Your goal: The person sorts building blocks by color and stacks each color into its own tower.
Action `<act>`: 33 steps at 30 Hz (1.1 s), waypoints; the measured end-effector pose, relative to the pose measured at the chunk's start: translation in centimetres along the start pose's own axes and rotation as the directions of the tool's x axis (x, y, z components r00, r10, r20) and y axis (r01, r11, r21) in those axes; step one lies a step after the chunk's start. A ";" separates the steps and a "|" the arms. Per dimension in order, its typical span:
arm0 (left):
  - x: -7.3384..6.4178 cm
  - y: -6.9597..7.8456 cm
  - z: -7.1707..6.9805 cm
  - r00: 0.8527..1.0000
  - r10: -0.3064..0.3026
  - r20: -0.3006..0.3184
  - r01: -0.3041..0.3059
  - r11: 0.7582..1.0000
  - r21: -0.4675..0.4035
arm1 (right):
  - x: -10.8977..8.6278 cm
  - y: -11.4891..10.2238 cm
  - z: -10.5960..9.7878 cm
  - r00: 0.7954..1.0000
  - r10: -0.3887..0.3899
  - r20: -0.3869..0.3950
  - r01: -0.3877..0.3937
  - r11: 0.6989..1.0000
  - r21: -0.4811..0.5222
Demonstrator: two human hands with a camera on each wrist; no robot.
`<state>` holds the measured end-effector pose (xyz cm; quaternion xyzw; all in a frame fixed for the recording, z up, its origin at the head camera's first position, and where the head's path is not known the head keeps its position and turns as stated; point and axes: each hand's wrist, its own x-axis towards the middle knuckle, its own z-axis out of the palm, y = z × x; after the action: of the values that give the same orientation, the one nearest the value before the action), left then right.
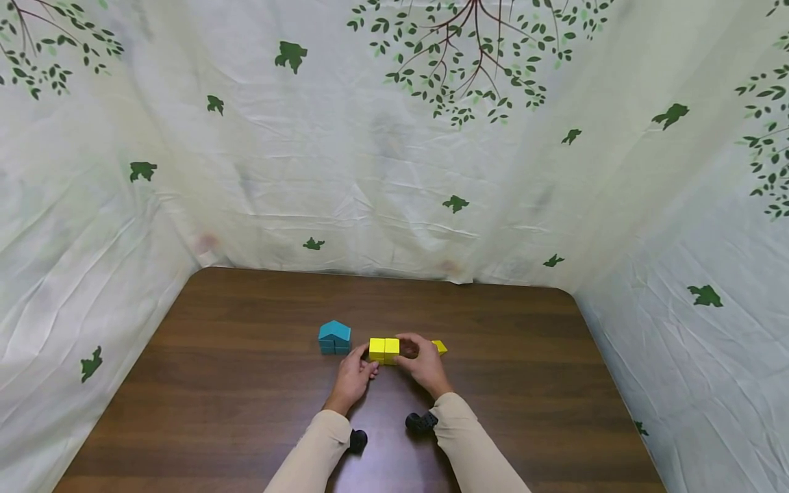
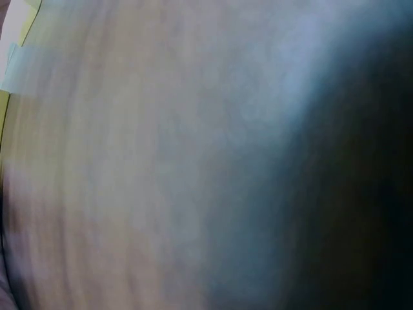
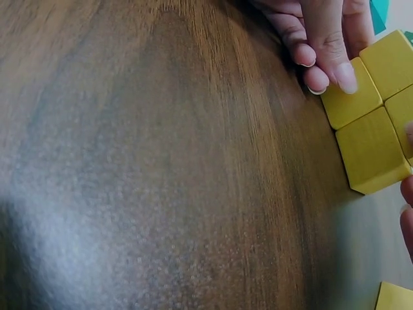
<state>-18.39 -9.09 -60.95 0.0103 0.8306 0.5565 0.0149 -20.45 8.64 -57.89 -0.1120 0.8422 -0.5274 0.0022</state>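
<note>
Several yellow cube blocks (image 1: pixel 384 350) stand pressed together in a two-by-two stack on the table. On their left side is my left hand (image 1: pixel 353 375), its thumb (image 3: pixel 346 77) on the face of one block and a finger behind it. From the other side my right hand (image 1: pixel 425 366) pinches the blocks between thumb and forefinger; only its fingertips show at the edge of the right wrist view. Beyond that hand lies a yellow pointed block (image 1: pixel 440 347), partly hidden by it. The left wrist view is blurred, with a yellow sliver (image 2: pixel 4 113) at its left edge.
Left of the yellow stack stands a small blue house shape (image 1: pixel 335 330), a peaked roof block over two smaller blocks. The brown wooden table (image 1: pixel 246 411) meets white leaf-printed cloth (image 1: pixel 370 171) at its back and sides. Black wrist cameras (image 1: pixel 420 422) sit on both wrists.
</note>
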 end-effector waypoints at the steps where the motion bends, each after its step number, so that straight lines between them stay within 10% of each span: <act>1: 0.0 0.0 0.0 1.000 0.001 0.000 -0.001 1.000 0.002 | 0.0 0.0 0.0 1.000 0.001 0.001 -0.001 1.000 0.000; 12: 0.1 -0.1 0.0 1.000 0.007 -0.010 -0.007 1.000 0.006 | -0.2 0.2 -0.2 1.000 0.003 0.011 -0.003 1.000 0.014; 22: -0.2 0.1 -0.1 1.000 0.030 -0.005 -0.030 1.000 0.000 | -0.9 2.3 -4.2 0.981 -0.038 -0.192 0.037 0.999 -0.007; 33: 0.1 -0.2 -0.1 1.000 0.023 0.001 -0.023 1.000 0.021 | -1.2 5.4 -5.9 0.998 -0.032 -0.054 0.023 0.987 -0.159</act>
<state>-18.47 -9.22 -61.09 0.0201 0.8363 0.5478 0.0090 -21.06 16.41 -60.22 -0.1084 0.8795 -0.4619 -0.0378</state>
